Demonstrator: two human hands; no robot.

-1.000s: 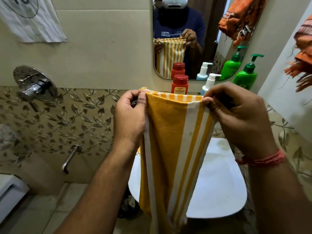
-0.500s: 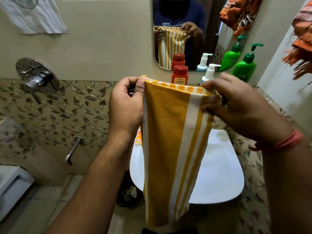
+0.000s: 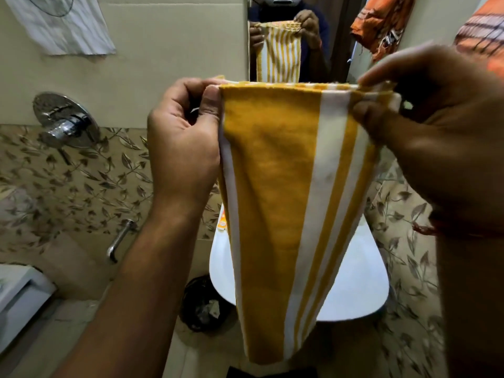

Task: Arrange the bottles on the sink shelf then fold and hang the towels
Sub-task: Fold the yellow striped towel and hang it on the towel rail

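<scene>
over the sink (image 3: 354,301), straight ahead of the person, the towel (image 3: 286,186) hangs lengthwise from both hands, its long axis running top to bottom and its free end dangling just in front of the basin. the left hand (image 3: 185,143) pinches the top left corner, thumb pressed on the cloth with the fingers curled behind. the right hand (image 3: 436,126) pinches the top right corner, fingers bunching the white edge. the top hem is stretched flat between them, level, with the right hand nearer the camera. the towel looks already doubled lengthwise into a narrow strip, so the next fold likely means bringing the hem down to the bottom end, or draping it over a rail. no bottles are visible behind the cloth.
</scene>
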